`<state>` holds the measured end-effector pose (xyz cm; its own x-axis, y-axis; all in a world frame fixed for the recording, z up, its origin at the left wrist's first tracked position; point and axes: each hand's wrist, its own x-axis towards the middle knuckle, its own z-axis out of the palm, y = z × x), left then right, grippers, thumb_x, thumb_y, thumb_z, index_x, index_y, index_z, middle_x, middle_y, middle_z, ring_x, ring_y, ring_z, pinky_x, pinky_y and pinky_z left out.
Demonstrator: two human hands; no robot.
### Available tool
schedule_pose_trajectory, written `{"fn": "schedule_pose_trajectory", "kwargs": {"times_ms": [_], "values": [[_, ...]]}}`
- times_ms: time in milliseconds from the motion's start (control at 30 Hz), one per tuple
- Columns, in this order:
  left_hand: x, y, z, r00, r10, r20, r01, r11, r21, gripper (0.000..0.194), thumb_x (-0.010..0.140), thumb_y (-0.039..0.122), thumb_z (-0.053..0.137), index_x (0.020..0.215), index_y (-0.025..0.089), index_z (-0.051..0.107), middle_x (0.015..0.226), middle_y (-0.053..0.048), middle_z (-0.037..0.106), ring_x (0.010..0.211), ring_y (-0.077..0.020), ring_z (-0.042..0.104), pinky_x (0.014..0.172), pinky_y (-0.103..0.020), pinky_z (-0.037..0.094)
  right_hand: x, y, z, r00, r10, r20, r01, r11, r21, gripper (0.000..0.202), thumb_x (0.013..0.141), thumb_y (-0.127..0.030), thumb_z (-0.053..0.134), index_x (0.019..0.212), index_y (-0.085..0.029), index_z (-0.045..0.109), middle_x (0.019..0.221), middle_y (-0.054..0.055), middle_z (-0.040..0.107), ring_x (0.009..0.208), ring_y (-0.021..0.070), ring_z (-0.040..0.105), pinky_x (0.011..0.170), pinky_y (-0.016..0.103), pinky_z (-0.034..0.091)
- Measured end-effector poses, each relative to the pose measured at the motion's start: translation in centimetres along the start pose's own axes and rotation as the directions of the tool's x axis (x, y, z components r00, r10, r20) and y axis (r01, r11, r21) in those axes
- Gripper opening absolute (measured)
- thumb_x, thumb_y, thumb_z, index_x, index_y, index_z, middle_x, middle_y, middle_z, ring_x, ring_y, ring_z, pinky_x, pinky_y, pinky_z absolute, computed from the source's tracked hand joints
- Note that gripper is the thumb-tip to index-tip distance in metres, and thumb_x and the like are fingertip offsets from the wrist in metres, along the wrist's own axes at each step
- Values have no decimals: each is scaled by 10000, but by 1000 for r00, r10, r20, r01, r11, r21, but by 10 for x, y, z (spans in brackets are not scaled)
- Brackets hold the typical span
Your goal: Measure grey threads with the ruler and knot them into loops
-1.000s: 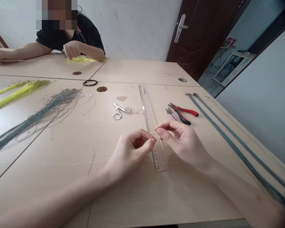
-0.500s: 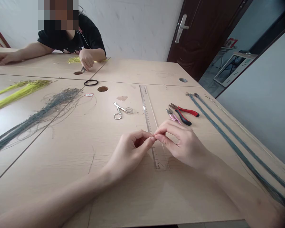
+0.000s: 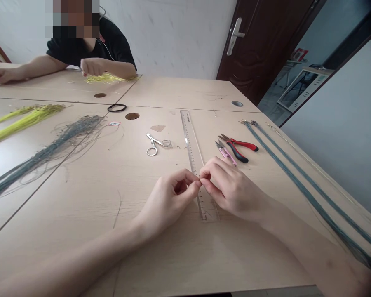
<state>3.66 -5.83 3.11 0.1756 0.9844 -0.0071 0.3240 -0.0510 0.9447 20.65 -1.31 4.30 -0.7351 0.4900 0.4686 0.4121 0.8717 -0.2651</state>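
Observation:
Over the clear ruler, my left hand and my right hand meet fingertip to fingertip. Each is closed in a pinch. What lies between the fingertips is too small to make out. A thin dark thread lies on the table left of my left wrist. Pink thread snips and red-and-black pliers rest just beyond my right hand. Silver scissors lie ahead of my left hand, with a small brownish scrap behind them.
Grey-blue cord bundles and yellow-green cords spread over the left side. More blue cords run along the right edge. A black hair tie lies near a table hole. Across the table sits a person in black.
My hands stay pinched together over the ruler, the right fingers curled slightly more. The person opposite has lifted a hand up and to the left, away from the table hole.

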Motion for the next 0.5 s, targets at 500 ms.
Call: {"fn": "schedule_pose_trajectory", "kwargs": {"times_ms": [500], "values": [[6, -2, -1, 996, 37, -78, -43, 996, -78, 188, 853, 272, 509, 701, 169, 550, 600, 52, 440, 559, -83, 369, 511, -210, 293, -3, 7, -1, 996, 92, -9, -92, 995, -37, 180, 959, -148, 369, 828, -153, 493, 806, 27, 524, 724, 160, 486, 819, 368, 386]]}}
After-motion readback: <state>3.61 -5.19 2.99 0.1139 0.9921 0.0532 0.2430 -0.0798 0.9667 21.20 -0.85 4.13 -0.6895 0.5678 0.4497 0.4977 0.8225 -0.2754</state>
